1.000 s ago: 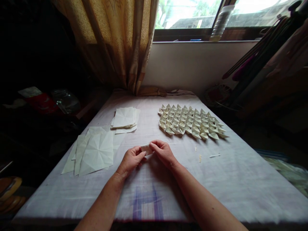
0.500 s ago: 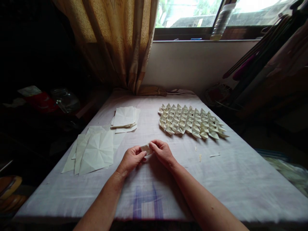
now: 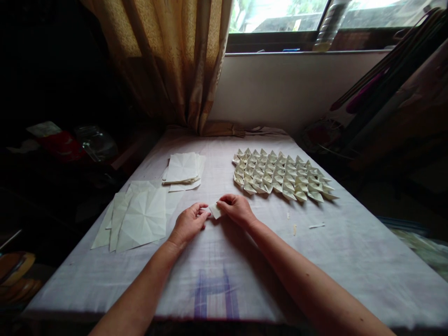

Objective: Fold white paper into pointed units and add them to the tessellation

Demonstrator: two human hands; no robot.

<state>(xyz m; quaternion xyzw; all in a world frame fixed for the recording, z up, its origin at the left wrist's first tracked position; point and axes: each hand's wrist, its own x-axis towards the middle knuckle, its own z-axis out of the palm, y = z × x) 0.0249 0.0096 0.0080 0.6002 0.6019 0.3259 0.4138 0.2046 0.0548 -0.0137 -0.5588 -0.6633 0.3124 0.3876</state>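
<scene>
Over the middle of the table, my right hand (image 3: 238, 209) pinches a small folded piece of paper (image 3: 216, 212) between thumb and fingers. My left hand (image 3: 191, 223) is just left of it, its fingertips closed on a white paper edge; I cannot tell whether this edge belongs to the same piece. To the right stand rows of folded paper boats (image 3: 280, 173), packed close together. On the left lie loose creased paper sheets (image 3: 142, 219), overlapping, and behind them is a stack of creased paper squares (image 3: 182, 168).
A pale cloth (image 3: 266, 289) with purple marks covers the table. Small paper scraps (image 3: 317, 226) lie right of my hands. A gold curtain (image 3: 168, 60) hangs at the back left, beside a window (image 3: 276, 16). Dark clutter flanks both sides.
My hands have drawn slightly apart. The folded paper now sits mostly in my right fingers, with a gap or fold line showing toward the left. The view has shifted a little.
</scene>
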